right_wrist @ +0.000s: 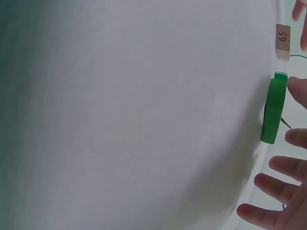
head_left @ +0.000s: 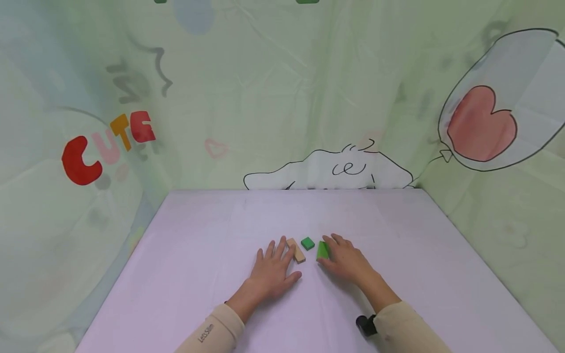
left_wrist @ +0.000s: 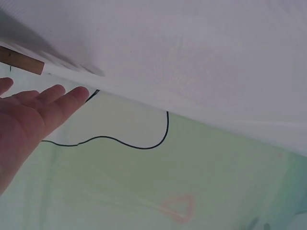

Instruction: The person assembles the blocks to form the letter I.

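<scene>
Three blocks lie near the middle of the table: a natural wood bar [head_left: 296, 251], a small dark green block [head_left: 307, 243] and a light green block [head_left: 323, 250]. The left hand [head_left: 271, 272], fingers spread, is at the wood bar's left side, fingertips by its edge; contact cannot be told. Over the light green block's right side is the right hand [head_left: 346, 258], thumb and fingers apart around it. In the left wrist view the wood bar [left_wrist: 21, 61] lies beyond the left fingers. The right wrist view shows the green block [right_wrist: 274, 111] beside the spread right fingers, and the wood bar's end marked 65 [right_wrist: 283, 42].
A pale cloth covers the table [head_left: 198, 225]. Printed fabric walls stand behind it and at both sides. A small black device [head_left: 366, 325] is at the right wrist, by the sleeve cuff.
</scene>
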The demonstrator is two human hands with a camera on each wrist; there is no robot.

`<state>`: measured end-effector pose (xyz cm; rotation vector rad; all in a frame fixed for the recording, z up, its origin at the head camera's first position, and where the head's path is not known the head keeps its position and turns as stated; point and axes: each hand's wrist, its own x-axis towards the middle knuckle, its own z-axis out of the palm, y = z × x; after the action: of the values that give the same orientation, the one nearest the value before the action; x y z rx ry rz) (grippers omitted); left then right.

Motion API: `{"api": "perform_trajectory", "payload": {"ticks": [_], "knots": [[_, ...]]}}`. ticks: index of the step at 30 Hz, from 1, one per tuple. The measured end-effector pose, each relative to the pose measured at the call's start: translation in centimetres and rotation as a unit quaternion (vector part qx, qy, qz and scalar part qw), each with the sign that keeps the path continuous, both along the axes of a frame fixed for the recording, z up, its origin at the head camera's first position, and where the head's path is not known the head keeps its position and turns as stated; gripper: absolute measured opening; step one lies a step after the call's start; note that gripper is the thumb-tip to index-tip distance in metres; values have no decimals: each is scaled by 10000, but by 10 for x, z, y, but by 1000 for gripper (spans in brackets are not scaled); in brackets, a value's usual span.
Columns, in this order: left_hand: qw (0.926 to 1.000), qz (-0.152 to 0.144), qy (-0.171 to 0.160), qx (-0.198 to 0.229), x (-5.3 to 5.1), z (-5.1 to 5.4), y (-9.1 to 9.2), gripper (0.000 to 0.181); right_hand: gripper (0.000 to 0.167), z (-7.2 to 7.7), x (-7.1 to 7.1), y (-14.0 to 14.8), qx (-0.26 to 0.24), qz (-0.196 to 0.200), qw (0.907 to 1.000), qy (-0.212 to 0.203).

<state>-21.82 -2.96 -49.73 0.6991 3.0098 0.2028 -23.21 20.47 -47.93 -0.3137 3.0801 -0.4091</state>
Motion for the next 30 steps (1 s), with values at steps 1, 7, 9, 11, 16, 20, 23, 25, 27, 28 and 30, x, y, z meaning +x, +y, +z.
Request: {"api": "perform_trajectory", "payload": {"ticks": [1, 7, 9, 11, 16, 20, 23, 25, 27, 28, 30], "knots": [[10000, -2, 6, -20, 0, 0, 0, 76, 67, -1, -1, 0, -4, -4, 10000, -16], [10000, -16, -2, -74, 0, 0, 1, 75, 67, -2, -2, -1, -20, -10, 9999, -104], [10000, -29, 12, -84, 0, -1, 2, 75, 67, -2, -2, -2, 13, -8, 10000, -93], [9999, -44, 34, -108, -1, -2, 2, 75, 67, -3, -2, -2, 58, -19, 9999, -84], [9998, -69, 28, -170, 1, -2, 3, 74, 67, -4, -3, -1, 151, -3, 9999, -82], [9998, -79, 13, -189, 2, -2, 3, 73, 65, -5, -3, -2, 169, 8, 9998, -69], [9997, -100, -9, -217, 2, -2, 3, 73, 63, -5, -2, -2, 191, -4, 9998, -72], [9997, -123, 4, -228, 2, -1, 3, 73, 63, -4, -2, -3, 207, -12, 9998, -81], [9996, -145, 4, -257, 3, 0, 3, 72, 63, -3, -2, -3, 210, -17, 9997, -94], [9995, -154, 13, -271, 3, 0, 3, 72, 63, -3, -2, -3, 212, -17, 9997, -100], [9994, -158, 23, -293, 2, 1, 3, 72, 63, -3, -2, -3, 206, -1, 9997, -108]]}}
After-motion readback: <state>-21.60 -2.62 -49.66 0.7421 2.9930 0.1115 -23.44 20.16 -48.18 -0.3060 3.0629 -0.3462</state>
